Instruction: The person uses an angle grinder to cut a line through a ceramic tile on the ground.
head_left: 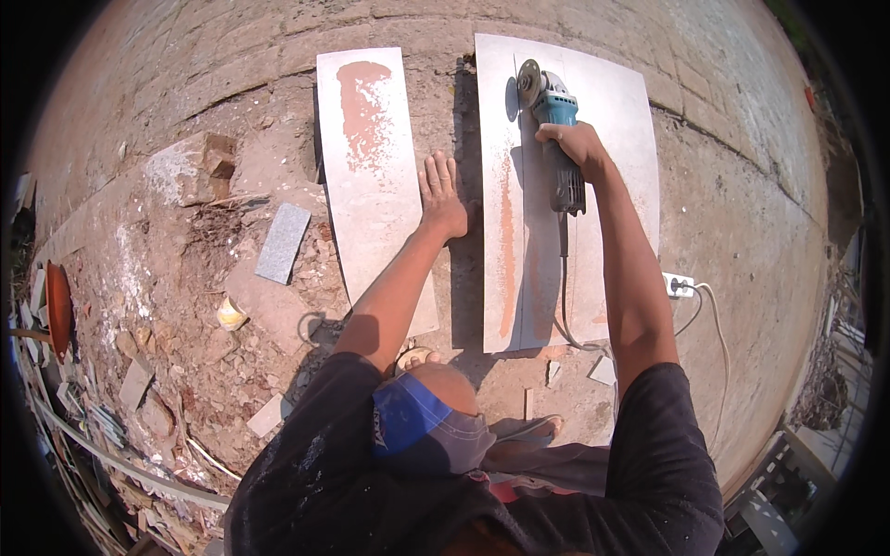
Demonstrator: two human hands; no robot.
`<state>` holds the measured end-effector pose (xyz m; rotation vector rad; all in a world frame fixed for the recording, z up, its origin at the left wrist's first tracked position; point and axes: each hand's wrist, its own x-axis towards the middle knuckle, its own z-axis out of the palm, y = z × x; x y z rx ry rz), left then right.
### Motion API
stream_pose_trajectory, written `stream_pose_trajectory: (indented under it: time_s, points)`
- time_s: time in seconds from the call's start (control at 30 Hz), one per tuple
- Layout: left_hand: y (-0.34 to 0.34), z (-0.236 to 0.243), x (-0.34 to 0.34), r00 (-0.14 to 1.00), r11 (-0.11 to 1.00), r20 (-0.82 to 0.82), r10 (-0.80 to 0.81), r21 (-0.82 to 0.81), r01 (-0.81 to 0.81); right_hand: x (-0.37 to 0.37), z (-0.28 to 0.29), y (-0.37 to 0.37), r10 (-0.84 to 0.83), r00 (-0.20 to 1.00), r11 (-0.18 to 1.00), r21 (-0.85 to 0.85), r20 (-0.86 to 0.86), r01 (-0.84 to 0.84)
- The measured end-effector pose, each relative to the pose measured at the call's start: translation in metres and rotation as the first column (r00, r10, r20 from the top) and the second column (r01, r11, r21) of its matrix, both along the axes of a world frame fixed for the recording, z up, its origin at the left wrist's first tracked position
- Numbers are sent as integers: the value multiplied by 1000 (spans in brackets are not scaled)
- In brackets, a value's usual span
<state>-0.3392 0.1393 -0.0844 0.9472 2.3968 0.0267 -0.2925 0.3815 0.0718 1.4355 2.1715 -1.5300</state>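
My right hand (577,146) is wrapped around the body of a teal and black angle grinder (558,109). Its round disc (528,82) is at the far end, over the upper left part of a wide white board (612,83), beside a thin lengthwise line; whether it touches the surface I cannot tell. A power cord (564,241) trails from the grinder toward me. My left hand (443,196) lies with fingers stretched out at the right edge of a narrower white board (371,222), which has a reddish-brown patch at its far end. Nothing is in that hand.
A white power strip (679,284) with a plug and cable is right of the wide board. Leftward on the rubble-strewn ground lie a grey tile piece (283,243), a broken block (190,169) and a yellow-white cup-like item (232,313). Scrap lines the left rim.
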Motion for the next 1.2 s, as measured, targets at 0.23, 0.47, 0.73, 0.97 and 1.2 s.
stream_pose_trajectory:
  time_s: [0.23,0.47,0.73,0.97,1.2]
  points:
    - [-2,0,0,1000,1000,2,4,23,-4,9,-3,-5,21,999,1000,-21,24,-20]
    - [2,5,0,999,997,-27,-23,-80,21,7,4,-6,53,997,999,5,60,-54]
    - [-2,5,1,1000,999,7,9,38,-10,-5,-2,7,44,998,999,24,33,-45]
    - [-2,7,-1,1000,1000,-2,4,15,-4,-16,-5,13,36,999,999,31,16,-37]
    - [0,9,-1,1000,1000,13,-8,-13,8,-21,-8,17,14,1000,1000,22,11,-14]
